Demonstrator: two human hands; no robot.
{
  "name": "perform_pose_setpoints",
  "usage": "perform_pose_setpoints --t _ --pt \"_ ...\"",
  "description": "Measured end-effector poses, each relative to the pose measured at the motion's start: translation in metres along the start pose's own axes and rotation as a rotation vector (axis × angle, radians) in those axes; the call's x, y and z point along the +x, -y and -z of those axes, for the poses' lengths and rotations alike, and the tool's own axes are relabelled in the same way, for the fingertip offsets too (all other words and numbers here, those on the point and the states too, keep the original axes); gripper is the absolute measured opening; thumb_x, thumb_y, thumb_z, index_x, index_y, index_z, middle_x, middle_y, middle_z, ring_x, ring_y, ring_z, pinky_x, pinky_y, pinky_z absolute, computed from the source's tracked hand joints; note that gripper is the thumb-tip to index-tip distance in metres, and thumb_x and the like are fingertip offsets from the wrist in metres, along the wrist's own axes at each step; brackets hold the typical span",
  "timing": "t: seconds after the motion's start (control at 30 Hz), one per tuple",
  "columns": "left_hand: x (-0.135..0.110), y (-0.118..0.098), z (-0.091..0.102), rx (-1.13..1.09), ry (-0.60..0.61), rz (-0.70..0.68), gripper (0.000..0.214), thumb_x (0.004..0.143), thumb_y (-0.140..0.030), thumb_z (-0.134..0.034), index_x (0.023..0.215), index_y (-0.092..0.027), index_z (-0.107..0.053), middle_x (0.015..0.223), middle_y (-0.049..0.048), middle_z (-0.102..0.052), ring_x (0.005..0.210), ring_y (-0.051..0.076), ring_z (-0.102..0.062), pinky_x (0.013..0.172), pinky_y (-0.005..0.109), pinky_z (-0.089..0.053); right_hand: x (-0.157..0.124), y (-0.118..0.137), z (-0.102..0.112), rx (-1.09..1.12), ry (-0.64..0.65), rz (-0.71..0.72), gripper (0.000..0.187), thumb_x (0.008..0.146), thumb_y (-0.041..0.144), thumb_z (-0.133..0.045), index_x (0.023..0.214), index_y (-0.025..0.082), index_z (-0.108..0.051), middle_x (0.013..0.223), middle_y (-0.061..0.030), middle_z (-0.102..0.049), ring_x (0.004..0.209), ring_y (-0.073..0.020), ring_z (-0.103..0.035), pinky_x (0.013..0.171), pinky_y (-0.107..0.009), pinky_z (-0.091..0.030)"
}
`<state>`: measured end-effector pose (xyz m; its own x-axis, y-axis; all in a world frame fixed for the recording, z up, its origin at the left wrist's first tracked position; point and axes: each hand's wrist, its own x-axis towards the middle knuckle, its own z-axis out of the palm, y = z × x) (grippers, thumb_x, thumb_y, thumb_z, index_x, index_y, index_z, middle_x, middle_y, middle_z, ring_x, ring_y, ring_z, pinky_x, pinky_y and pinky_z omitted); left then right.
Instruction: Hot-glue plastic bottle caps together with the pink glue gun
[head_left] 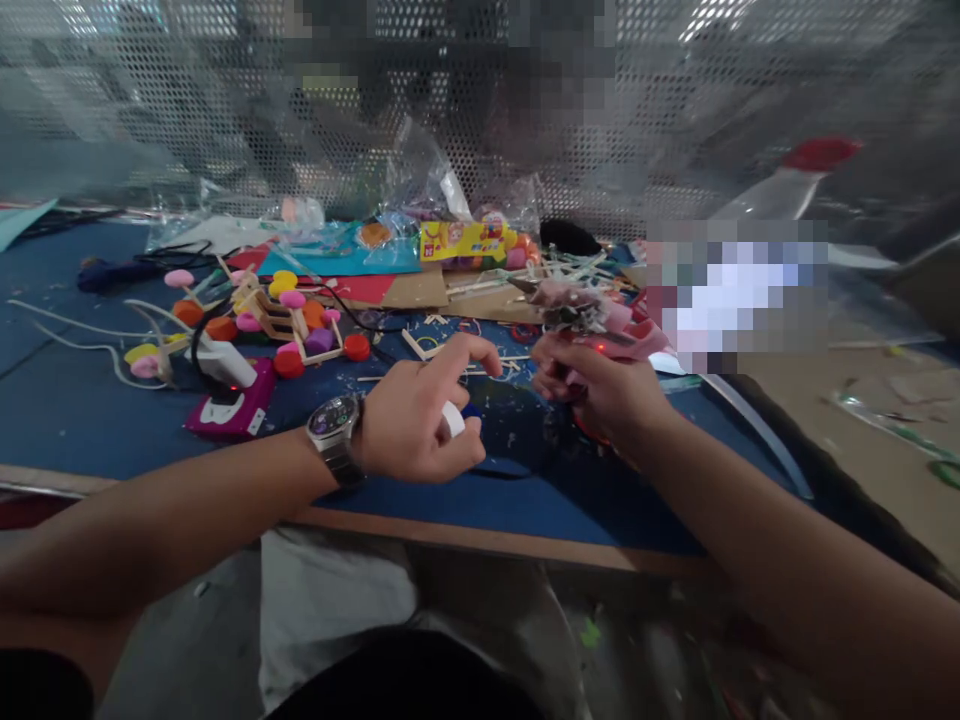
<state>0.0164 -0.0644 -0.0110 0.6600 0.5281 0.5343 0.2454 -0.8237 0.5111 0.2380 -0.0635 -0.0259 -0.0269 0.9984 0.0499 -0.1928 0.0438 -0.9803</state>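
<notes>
My left hand (416,415), with a watch (334,420) on its wrist, curls over the middle of the table. Between its thumb and fingers is a small white round piece (452,420) whose kind I cannot make out; the index finger bends forward, apart from it. My right hand (604,385) is wrapped round a pink hot glue gun (630,335) with a small red light and a dirty, dark nozzle pointing left. Left of my left hand stand small frames of wooden sticks (277,315) with coloured round pieces fixed on them. Loose sticks (480,368) lie between and behind my hands.
A purple power strip (236,405) with a white plug (229,362) sits at the left. Behind are a yellow packet (465,243), blue card (345,250) and plastic bags. A red-capped bottle (780,195) stands at the right. A perforated metal screen (225,100) closes the back.
</notes>
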Motion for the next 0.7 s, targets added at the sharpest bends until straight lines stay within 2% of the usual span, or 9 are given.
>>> perform_pose_setpoints --t 0.17,0.4,0.7 --pt "0.001 -0.008 0.000 0.029 0.092 0.081 0.037 0.075 -0.025 -0.047 0.111 -0.018 -0.048 0.056 -0.0083 -0.052 0.038 0.012 -0.047 0.046 0.027 -0.036 -0.004 0.002 -0.001 0.026 -0.019 -0.031 0.041 0.063 0.038 -0.086 0.056 0.019 -0.051 0.060 0.0039 -0.049 0.042 -0.0057 -0.036 0.046 -0.029 -0.031" --pt "0.001 -0.016 0.001 0.065 0.172 0.118 0.042 0.077 -0.025 -0.047 0.118 -0.017 -0.047 0.059 -0.0064 -0.057 0.052 0.016 -0.057 0.050 0.027 -0.039 -0.007 0.003 0.001 0.008 -0.062 -0.045 0.048 0.063 0.031 -0.086 0.048 0.019 -0.042 0.060 0.0021 -0.052 0.042 -0.0072 -0.041 0.046 -0.029 -0.035" --pt "0.003 -0.017 -0.002 0.073 0.197 0.143 0.038 0.077 -0.022 -0.050 0.114 -0.018 -0.047 0.056 -0.0075 -0.054 0.051 0.016 -0.056 0.051 0.028 -0.038 -0.007 -0.001 0.005 -0.010 -0.078 -0.045 0.028 0.069 0.024 -0.078 0.057 0.020 -0.053 0.060 0.0021 -0.050 0.044 -0.0085 -0.041 0.046 -0.029 -0.035"
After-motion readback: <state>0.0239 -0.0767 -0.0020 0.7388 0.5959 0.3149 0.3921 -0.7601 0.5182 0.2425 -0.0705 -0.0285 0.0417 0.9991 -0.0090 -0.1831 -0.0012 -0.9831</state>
